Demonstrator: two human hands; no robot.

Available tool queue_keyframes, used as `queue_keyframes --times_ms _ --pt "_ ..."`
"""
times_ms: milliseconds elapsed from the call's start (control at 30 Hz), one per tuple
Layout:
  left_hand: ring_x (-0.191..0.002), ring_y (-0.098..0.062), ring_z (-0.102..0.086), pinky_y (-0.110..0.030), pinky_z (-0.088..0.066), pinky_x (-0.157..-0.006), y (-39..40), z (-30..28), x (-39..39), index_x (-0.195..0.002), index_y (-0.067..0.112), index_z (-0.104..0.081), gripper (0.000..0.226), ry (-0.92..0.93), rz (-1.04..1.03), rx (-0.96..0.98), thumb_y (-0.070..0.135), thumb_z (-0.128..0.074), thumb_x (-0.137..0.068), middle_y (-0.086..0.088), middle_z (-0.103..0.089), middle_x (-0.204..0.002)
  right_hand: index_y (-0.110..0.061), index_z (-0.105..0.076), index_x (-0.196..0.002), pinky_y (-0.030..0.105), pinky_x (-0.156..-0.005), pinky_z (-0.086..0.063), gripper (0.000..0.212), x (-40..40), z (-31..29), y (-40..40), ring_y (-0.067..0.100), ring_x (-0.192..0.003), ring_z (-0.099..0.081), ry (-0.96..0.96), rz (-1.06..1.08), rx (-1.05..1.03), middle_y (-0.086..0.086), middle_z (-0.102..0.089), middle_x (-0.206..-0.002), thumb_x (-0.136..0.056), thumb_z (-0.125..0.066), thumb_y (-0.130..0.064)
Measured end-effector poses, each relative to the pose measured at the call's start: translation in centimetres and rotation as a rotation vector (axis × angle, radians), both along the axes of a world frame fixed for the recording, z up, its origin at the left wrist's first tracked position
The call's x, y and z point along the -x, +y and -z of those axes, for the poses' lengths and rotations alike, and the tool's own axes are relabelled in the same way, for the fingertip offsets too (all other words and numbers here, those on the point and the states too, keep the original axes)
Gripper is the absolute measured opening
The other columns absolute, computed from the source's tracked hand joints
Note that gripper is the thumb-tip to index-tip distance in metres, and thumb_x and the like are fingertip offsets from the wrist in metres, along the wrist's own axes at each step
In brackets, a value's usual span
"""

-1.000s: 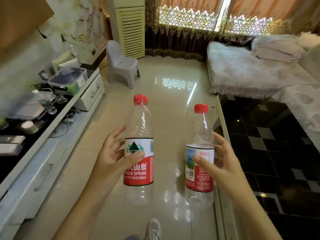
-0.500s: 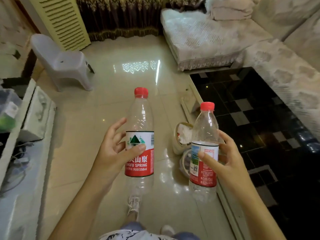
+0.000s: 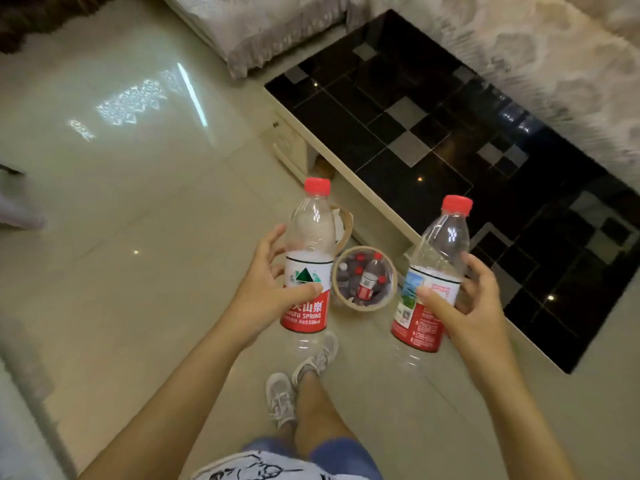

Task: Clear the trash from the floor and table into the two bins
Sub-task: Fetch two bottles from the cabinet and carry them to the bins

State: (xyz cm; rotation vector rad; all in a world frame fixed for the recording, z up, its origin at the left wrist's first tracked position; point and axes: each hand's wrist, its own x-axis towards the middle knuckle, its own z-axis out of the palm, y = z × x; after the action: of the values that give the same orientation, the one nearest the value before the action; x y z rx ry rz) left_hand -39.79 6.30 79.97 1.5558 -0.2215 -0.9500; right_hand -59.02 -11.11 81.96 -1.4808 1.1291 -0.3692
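Both hands grasp upright clear plastic bottles, left hand, right hand; the round wicker bin of bottles sits at twelve o'clock between them, equally near both.

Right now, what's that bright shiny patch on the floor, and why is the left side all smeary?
Head view: window light glares off the glossy floor in a lacy patch; the left edge is smeared by blur; both bottles, the left bottle and right bottle, look sharp.
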Motion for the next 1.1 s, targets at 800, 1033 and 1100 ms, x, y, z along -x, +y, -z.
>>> queue_keyframes --times_ms 800,1033,1100 --pt "-0.099 -0.004 -0.057 -0.031 -0.056 -0.081 -24.2 41.3 -8.7 -0.135 0.027 -0.034 0.085 0.15 0.553 -0.258 -0.004 -0.077 -0.069 0.013 -0.053 -0.114 -0.039 -0.042 -0.126 0.04 -0.088 -0.054 0.079 -11.5 42.6 -11.0 0.009 -0.103 -0.06 0.171 0.503 -0.207 -0.015 -0.058 -0.116 -0.066 -0.083 -0.01" --pt "-0.108 -0.009 -0.055 -0.018 -0.052 -0.082 -27.2 49.6 -7.0 -0.131 0.015 -0.036 0.065 0.092 0.643 -0.247 -0.007 -0.068 -0.079 0.011 -0.05 -0.11 -0.03 -0.043 -0.132 0.043 -0.094 -0.05 0.085 -10.0 51.4 -11.7 0.018 -0.111 -0.057 0.299 0.465 -0.177 -0.004 -0.057 -0.126 -0.06 -0.085 -0.013" --pt "-0.112 -0.013 -0.053 -0.02 -0.05 -0.087 -27.6 51.1 -6.3 -0.131 0.008 -0.037 0.061 0.038 0.696 -0.244 -0.007 -0.067 -0.08 0.003 -0.05 -0.117 -0.029 -0.039 -0.138 0.043 -0.096 -0.049 0.089 -9.4 53.1 -12.0 0.019 -0.115 -0.056 0.263 0.449 -0.262 -0.002 -0.055 -0.13 -0.062 -0.081 -0.009"
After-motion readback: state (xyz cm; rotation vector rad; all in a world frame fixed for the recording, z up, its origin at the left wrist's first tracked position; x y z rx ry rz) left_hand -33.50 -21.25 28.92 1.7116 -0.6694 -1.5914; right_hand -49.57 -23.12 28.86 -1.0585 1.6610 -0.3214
